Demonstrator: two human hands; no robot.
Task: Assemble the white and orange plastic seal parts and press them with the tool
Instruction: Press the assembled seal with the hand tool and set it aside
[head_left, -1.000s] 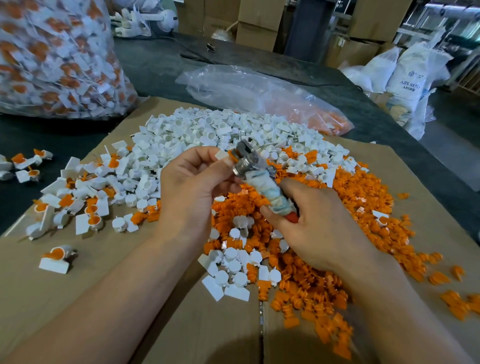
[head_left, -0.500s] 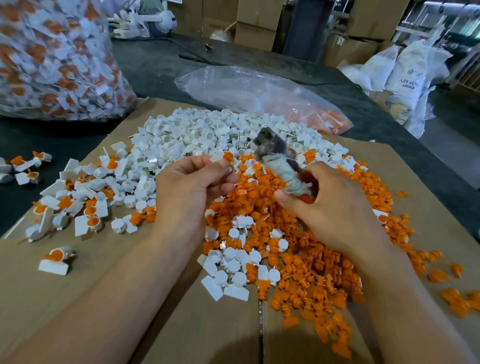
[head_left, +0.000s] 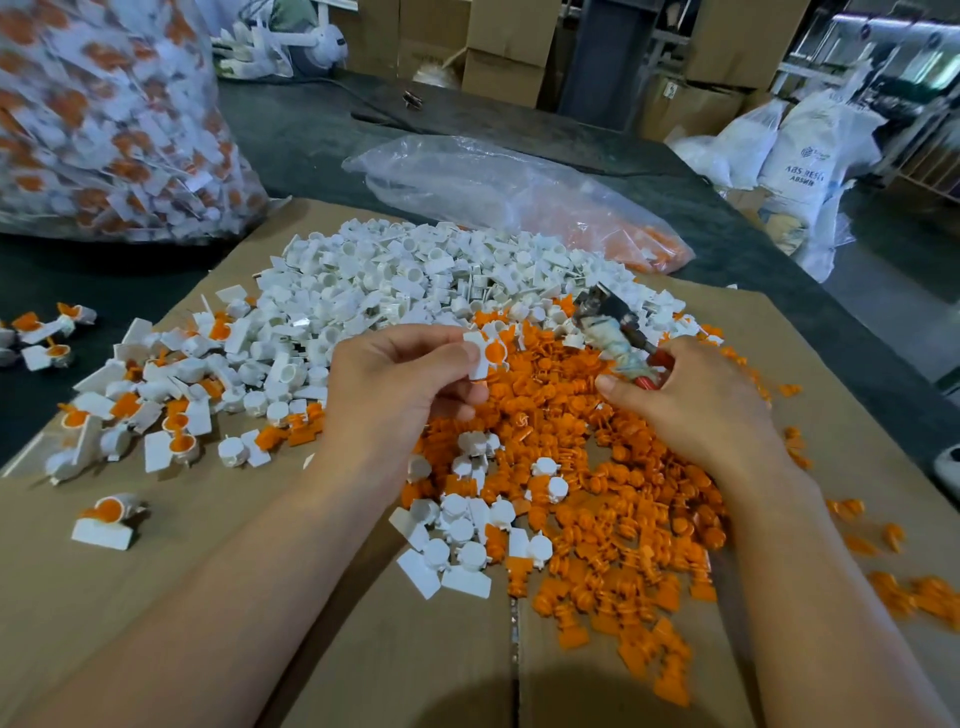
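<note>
1. Hands first: my left hand (head_left: 400, 384) is pinching a small white plastic seal with an orange insert (head_left: 485, 354) between thumb and fingertips, held up just above the parts pile.
2. My right hand (head_left: 696, 400) is wrapped around the red handle of a metal pressing tool with cloth tape wound on its shaft (head_left: 613, 332); the metal head points up and away from me, off to the right of the seal and not touching it.
3. Under both hands there's a heap of loose orange plastic inserts (head_left: 613, 499), and behind it a bigger heap of white plastic seal bodies (head_left: 415, 280).
4. All of that sits on a flat brown cardboard sheet (head_left: 218, 561) laid over the dark bench (head_left: 291, 130).
5. Off to my left, a scatter of finished white-and-orange seals (head_left: 171, 415), some spilling onto the bench.
6. Far left is a big clear bag stuffed with assembled seals (head_left: 104, 114); a flatter clear plastic bag with some orange parts (head_left: 519, 192) lies behind the piles.
</note>
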